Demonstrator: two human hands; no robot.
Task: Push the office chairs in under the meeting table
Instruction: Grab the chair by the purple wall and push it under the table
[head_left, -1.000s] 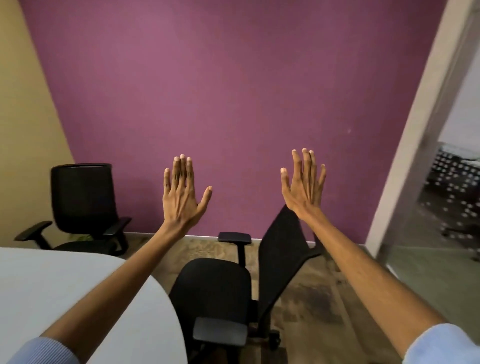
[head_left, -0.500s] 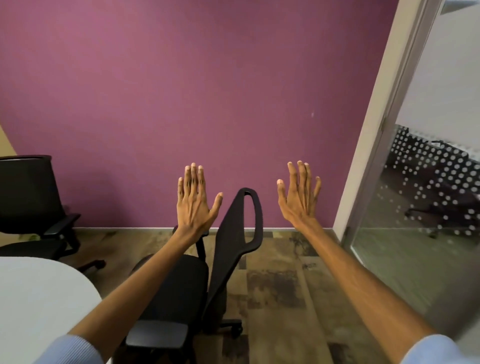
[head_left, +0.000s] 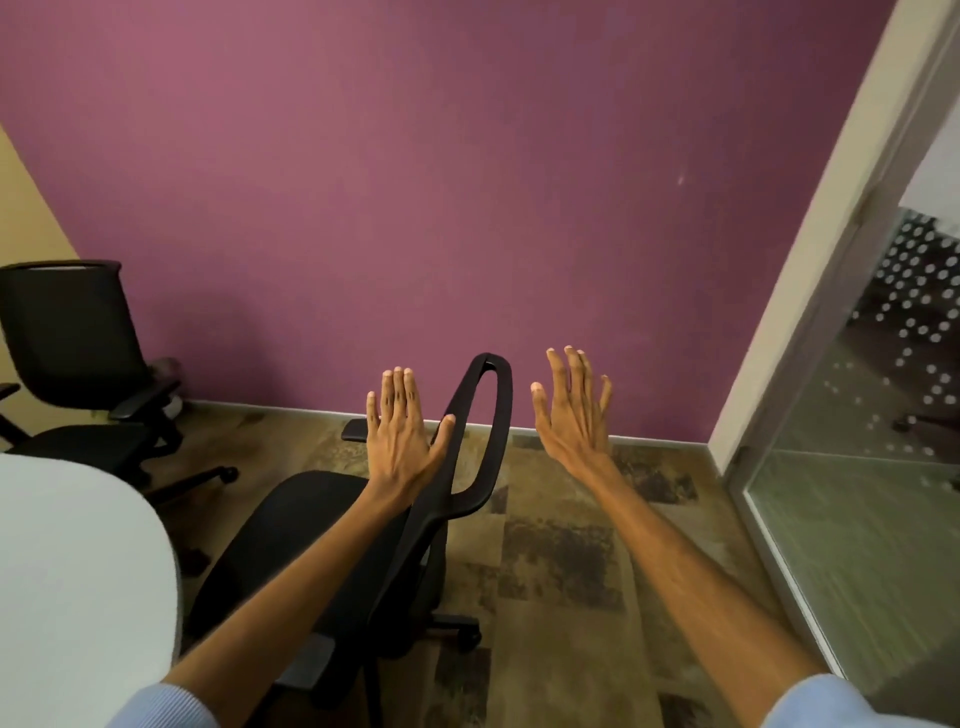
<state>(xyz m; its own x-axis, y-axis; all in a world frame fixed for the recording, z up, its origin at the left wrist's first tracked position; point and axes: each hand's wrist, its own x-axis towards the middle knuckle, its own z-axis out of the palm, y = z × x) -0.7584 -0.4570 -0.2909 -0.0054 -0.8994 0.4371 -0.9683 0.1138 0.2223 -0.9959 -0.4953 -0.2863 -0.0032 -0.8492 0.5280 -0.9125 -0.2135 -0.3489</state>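
Observation:
A black office chair (head_left: 311, 530) stands in front of me, its seat facing the white meeting table (head_left: 78, 571) at the lower left and its thin backrest edge-on between my arms. My left hand (head_left: 402, 431) is held up flat, fingers apart, just left of the backrest, its thumb at the backrest's rim. On the right of the backrest my right hand (head_left: 571, 415) is spread and apart from the chair. A second black office chair (head_left: 78, 364) stands at the left by the wall, away from the table.
A purple wall (head_left: 467, 182) closes the room ahead, with a yellow wall at the far left. A glass partition with a dot pattern (head_left: 883, 415) and its pale frame run along the right. Patterned carpet floor (head_left: 561, 545) lies open to the right of the near chair.
My view has tilted downward and both open hands have lowered toward the near chair's backrest, the left hand now at its rim. The chair itself has not visibly shifted.

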